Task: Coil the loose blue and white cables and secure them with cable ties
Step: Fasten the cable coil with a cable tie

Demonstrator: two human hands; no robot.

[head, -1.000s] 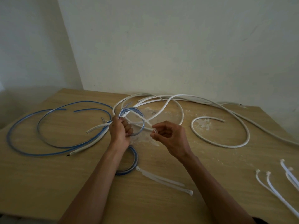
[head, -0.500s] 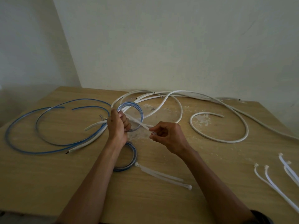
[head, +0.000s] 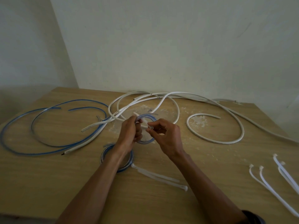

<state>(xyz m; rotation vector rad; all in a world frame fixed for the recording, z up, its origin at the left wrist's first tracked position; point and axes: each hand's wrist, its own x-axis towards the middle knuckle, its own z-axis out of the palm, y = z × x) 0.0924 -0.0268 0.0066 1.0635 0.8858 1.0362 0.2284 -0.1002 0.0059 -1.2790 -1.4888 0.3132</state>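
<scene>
My left hand (head: pixel 129 133) grips a small coil of blue cable (head: pixel 148 118) held upright above the table. My right hand (head: pixel 165 135) pinches the end of a white cable tie (head: pixel 145 122) that crosses the coil. A second blue coil (head: pixel 127 165) lies flat under my left forearm, with a cable tie on it whose tail (head: pixel 158 177) trails to the right. Loose blue cables (head: pixel 48 126) curve over the left of the table. Loose white cables (head: pixel 215 141) spread over the back and right.
Several spare white cable ties (head: pixel 271 180) lie at the right edge of the wooden table (head: pixel 48 183). A pale wall stands right behind the table. White dust marks the tabletop near the middle.
Both hands with the coil have shifted right, toward the table's middle. My right hand has closed in on the coil, and the tie now lies across it.
</scene>
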